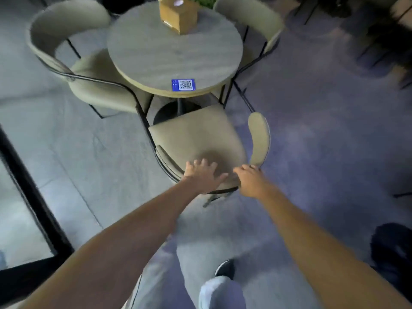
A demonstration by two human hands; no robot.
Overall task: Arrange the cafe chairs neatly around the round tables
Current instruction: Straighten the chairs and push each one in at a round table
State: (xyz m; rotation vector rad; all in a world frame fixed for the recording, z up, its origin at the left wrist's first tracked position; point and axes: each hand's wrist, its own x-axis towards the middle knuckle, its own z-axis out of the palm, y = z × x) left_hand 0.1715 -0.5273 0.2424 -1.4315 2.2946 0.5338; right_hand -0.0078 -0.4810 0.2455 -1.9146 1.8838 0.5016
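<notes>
Nearest, both arms reach forward and down from the person, whose leg and dark shoe show on the grey floor. Both hands meet on the curved backrest of the near chair. The left hand lies flat with its fingers spread, palm pressed on the top of the backrest rather than wrapped round it; the right hand curls over the rim where the backrest bends toward its right wing, fingers closed on it as far as the blur lets me judge. That pairing reads as a push-and-steer hold: one palm to drive, one hooked hand to turn.

The chair stands just short of the round bench, its seat front close to the bench's dark pedestal base. It faces the bench, though skewed: the line from backrest to seat front runs up and a little leftward, so the seat sits at a slant to the bench edge.

Farther off, a left chair and a right chair are already tucked against the bench, which likely sets the pattern to match. On the bench lie a blue QR card near the front edge and a wooden box toward the back
</notes>
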